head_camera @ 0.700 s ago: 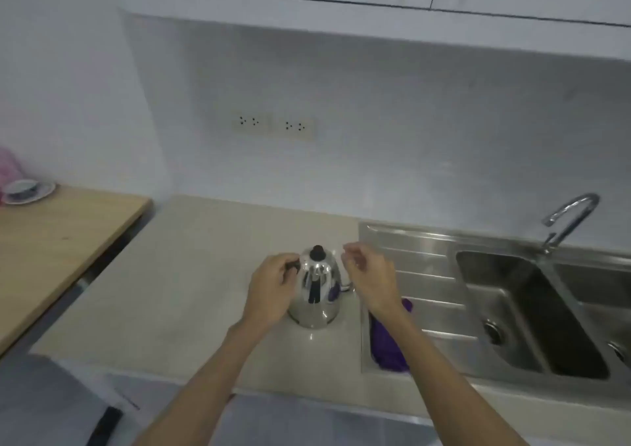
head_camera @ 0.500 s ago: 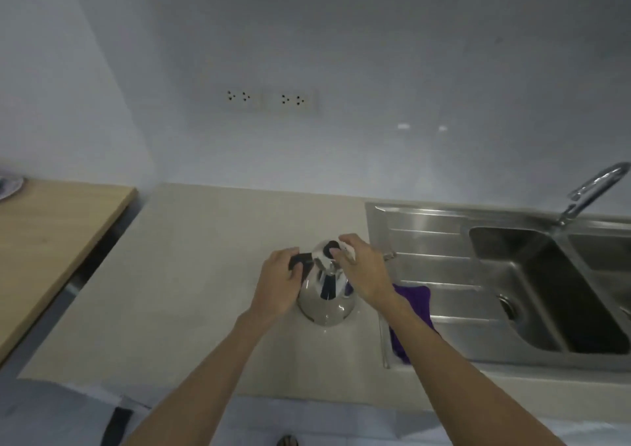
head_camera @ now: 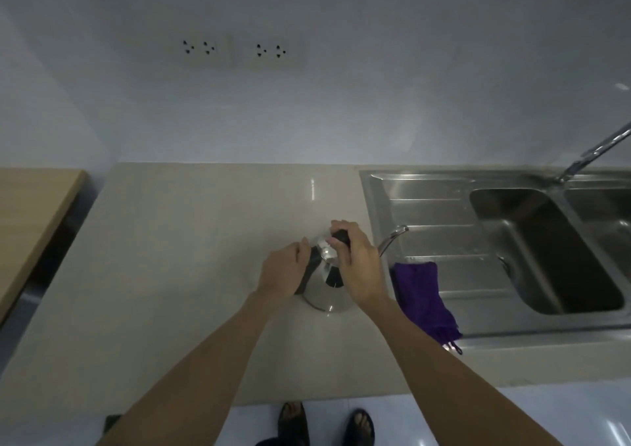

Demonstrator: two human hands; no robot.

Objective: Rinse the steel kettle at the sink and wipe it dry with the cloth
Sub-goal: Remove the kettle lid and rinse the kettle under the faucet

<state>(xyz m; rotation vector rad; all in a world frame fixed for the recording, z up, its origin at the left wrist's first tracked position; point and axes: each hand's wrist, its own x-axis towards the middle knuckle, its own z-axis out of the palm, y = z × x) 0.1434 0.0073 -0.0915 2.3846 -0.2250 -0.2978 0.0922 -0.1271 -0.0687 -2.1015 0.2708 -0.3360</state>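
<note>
The steel kettle (head_camera: 326, 295) stands upright on the beige counter (head_camera: 170, 275), just left of the sink, its thin curved spout pointing right over the drainboard. My left hand (head_camera: 283, 273) is wrapped around the kettle's black handle on its left side. My right hand (head_camera: 355, 264) pinches the black knob of the lid on top. A purple cloth (head_camera: 423, 295) lies crumpled on the drainboard's near left corner, right beside the kettle and partly behind my right forearm.
The steel sink (head_camera: 546, 251) with ribbed drainboard and two basins fills the right side, and its tap (head_camera: 594, 153) reaches in from the upper right. A wooden table edge (head_camera: 30, 213) sits at left. Wall sockets (head_camera: 235, 51) are above. My feet show below the counter edge.
My head has tilted down and moved closer. My right hand has settled over the lid knob, and my left hand has closed further on the handle. The kettle stays on the counter.
</note>
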